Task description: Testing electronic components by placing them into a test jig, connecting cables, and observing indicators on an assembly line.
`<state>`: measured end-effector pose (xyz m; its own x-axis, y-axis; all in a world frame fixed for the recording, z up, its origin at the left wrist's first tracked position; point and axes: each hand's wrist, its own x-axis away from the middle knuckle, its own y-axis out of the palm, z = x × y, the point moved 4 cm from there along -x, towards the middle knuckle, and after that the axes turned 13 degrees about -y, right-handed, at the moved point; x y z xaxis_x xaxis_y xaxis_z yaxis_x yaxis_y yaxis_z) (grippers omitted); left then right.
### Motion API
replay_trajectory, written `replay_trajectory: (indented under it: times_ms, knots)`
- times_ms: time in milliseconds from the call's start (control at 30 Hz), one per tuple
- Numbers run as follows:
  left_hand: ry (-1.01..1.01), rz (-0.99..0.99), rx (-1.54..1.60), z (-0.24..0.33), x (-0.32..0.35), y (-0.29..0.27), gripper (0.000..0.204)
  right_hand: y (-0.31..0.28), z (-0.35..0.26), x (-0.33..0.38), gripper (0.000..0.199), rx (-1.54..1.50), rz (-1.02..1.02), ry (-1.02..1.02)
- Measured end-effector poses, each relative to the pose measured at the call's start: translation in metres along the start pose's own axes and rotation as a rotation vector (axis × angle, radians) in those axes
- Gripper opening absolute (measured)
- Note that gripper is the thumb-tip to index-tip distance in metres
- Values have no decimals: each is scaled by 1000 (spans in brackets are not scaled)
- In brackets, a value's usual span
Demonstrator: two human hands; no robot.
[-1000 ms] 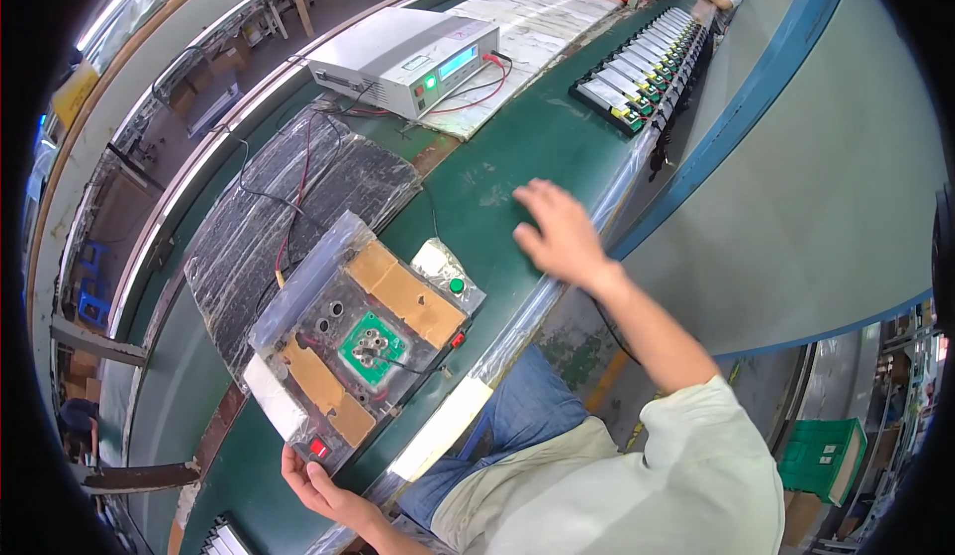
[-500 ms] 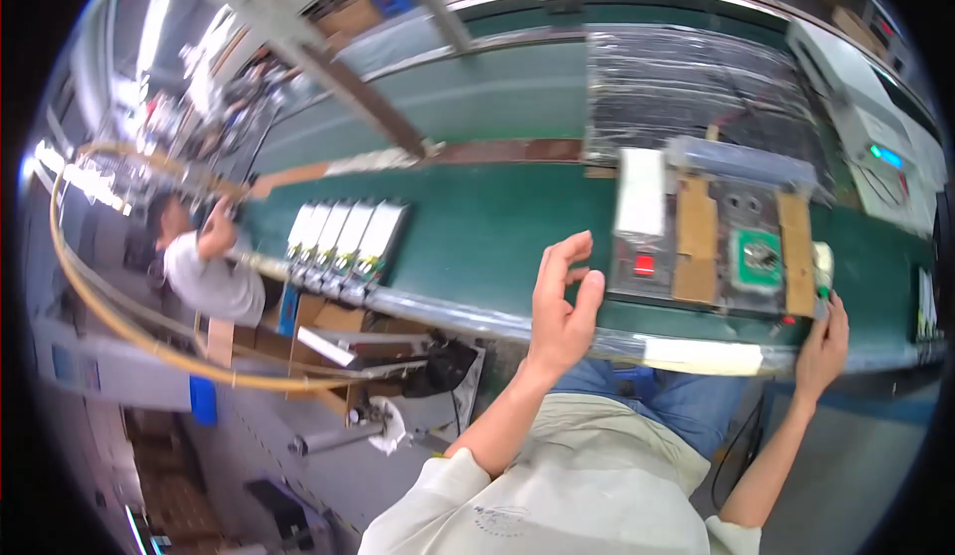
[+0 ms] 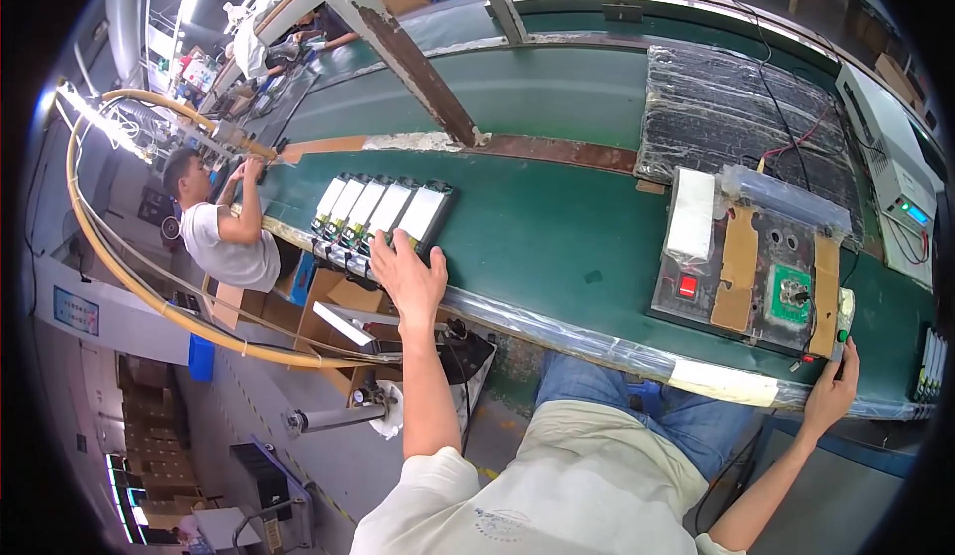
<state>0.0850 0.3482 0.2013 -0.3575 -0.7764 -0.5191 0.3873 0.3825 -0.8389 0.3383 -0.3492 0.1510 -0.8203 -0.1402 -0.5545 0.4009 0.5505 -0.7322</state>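
Observation:
My left hand (image 3: 410, 278) is open, fingers spread, at the near ends of a row of several slim white-topped electronic modules (image 3: 422, 213). Its fingertips overlap the modules nearest to me; whether they touch cannot be told. At the right, my right hand (image 3: 834, 388) rests by the bench edge, fingertips beside a green push button (image 3: 842, 336) on the side of a dark test box (image 3: 686, 308). Its fingers look loosely extended, with nothing visible held. On the box sit a green circuit board (image 3: 789, 294), brown cardboard strips (image 3: 735, 267), a red switch (image 3: 688, 285) and a white block (image 3: 693, 213).
The green bench (image 3: 557, 227) runs across, edged with clear film. A black wrapped slab (image 3: 736, 107) and a grey instrument with a lit display (image 3: 907, 209) stand behind. More modules (image 3: 930, 364) stand far right. A co-worker (image 3: 224, 222) sits left, by a yellow hose (image 3: 119, 301).
My left hand has moved left from beside the test box to the row of modules. My right hand stays by the green button. The view has shifted.

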Motion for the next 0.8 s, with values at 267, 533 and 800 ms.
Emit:
replay_trajectory:
  times_ms: [267, 533, 800]
  knots:
    - [-93, -424, 99, 70, 8, -42, 78, -5, -8, 0, 30, 22, 19, 31]
    - [-28, -769, 720, 116, 35, -41, 93, -7, -32, -6, 22, 20, 92, 21]
    - [114, -1200, 1303, 220, 77, -129, 90, -14, -41, -10, 21, 82, 112, -2]
